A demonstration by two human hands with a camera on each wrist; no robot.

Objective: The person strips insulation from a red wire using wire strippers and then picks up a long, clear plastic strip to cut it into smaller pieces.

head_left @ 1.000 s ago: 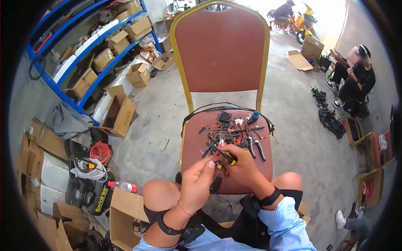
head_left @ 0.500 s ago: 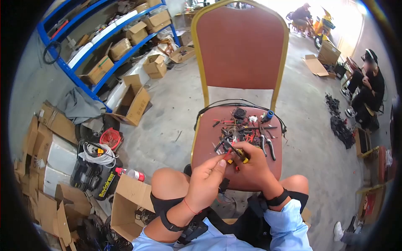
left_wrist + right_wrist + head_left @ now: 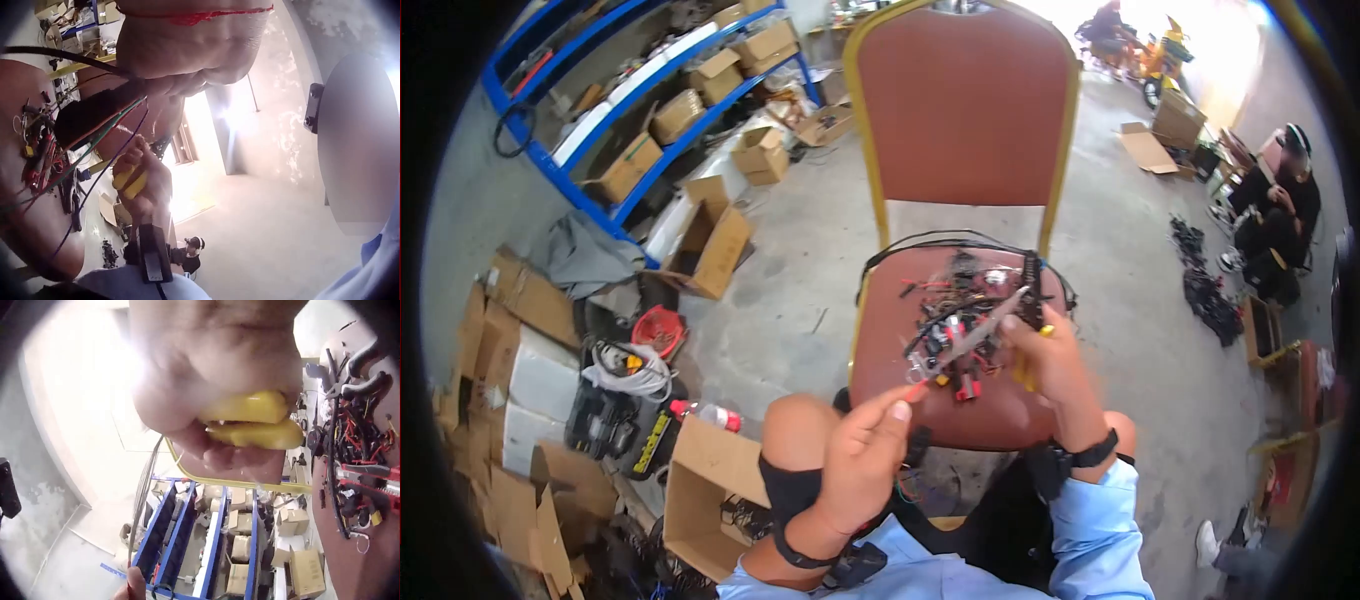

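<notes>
My left hand pinches the end of a thin red wire between thumb and forefinger. From those fingertips a bundle of pale bare strands stretches up to the fingers of my right hand. That hand grips wire strippers by their two yellow handles, their dark head pointing away and blurred. Below both hands, the brown chair seat bears a heap of wire scraps. Close under the left hand, a black sheath with orange, green and purple wires crosses the left wrist view.
Black-handled pliers lie among the scraps. The chair back rises beyond the seat. An open carton stands by the left knee. Blue shelving with boxes lines the left side; a seated person is at the right.
My hands, close together over the wire before, have drawn apart. The right one moved right and away with the wire strippers, and the pale strands now span the gap.
</notes>
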